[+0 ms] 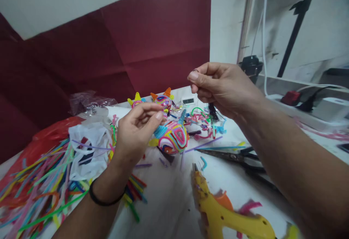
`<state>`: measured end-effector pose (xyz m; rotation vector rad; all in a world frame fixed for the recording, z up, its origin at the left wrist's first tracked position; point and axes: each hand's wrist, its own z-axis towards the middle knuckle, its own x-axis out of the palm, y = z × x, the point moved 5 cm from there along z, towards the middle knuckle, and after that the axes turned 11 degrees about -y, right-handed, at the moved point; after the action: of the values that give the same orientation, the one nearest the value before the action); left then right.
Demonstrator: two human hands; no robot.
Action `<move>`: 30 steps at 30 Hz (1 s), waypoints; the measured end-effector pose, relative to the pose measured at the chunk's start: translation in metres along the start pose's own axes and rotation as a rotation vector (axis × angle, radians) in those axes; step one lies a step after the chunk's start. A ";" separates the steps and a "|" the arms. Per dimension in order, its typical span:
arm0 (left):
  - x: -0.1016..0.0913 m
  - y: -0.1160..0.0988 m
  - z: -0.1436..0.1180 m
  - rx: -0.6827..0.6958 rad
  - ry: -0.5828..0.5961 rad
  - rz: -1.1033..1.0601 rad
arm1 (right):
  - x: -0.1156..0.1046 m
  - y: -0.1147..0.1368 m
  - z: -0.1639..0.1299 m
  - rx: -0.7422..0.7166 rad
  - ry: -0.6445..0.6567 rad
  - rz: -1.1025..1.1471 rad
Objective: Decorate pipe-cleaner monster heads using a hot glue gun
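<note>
Right hand, two o'clock, pinches a dark strand; left hand, eight o'clock; yellow glue gun, five o'clock.

Pipe cleaners lay left, scissors right

To your left on the table, the pipe cleaners lay partly on a plastic bag. To your right, the scissors lay behind the glue gun. Farther back sat one figure, two others behind it.

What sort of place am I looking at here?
Probably a small craft workspace: a yellow glue gun lies on the white tabletop, colourful fuzzy stems are heaped at the left, and a brightly striped, horned figure sits further back.
</note>
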<state>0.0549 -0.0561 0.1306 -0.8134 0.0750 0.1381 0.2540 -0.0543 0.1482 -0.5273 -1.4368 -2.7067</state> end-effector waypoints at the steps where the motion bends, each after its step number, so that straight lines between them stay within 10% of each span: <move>1: -0.008 0.008 -0.003 0.020 -0.054 0.025 | -0.002 -0.004 0.003 0.017 -0.001 -0.004; 7: -0.055 0.058 -0.023 0.153 -0.306 0.036 | -0.008 -0.026 0.011 0.120 -0.045 -0.047; 21: -0.056 0.133 -0.031 -0.204 0.400 0.321 | -0.005 -0.046 0.006 0.109 0.219 -0.568; 30: -0.042 0.143 -0.043 -0.272 0.453 0.429 | 0.001 -0.060 0.000 0.061 0.451 -0.819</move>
<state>-0.0092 0.0056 0.0041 -1.0815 0.6724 0.3725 0.2418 -0.0199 0.1000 0.8131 -1.8471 -2.9726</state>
